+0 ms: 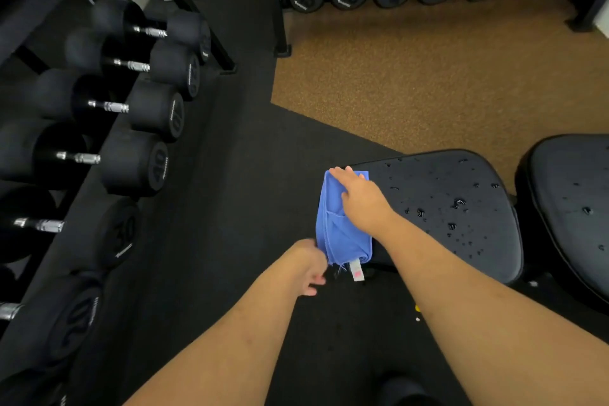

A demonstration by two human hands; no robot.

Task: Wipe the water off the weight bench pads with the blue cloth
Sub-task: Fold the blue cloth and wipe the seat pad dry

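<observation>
blue cloth [334,234] folded, flat under right hand [361,199], on near end of bench pad [478,234]; water droplets [458,203] bead pad right of hand.

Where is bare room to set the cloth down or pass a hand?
Near pad, right of the cloth and right hand: bare but wet. Far pad likewise. Floor between dumbbells and near pad: open. Crowded at the cloth, left hand beside it.

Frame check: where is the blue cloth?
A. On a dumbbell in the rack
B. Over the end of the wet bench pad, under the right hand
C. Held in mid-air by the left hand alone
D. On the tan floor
B: the blue cloth drapes over the end of the bench pad, with the right hand pressed flat on it.
</observation>
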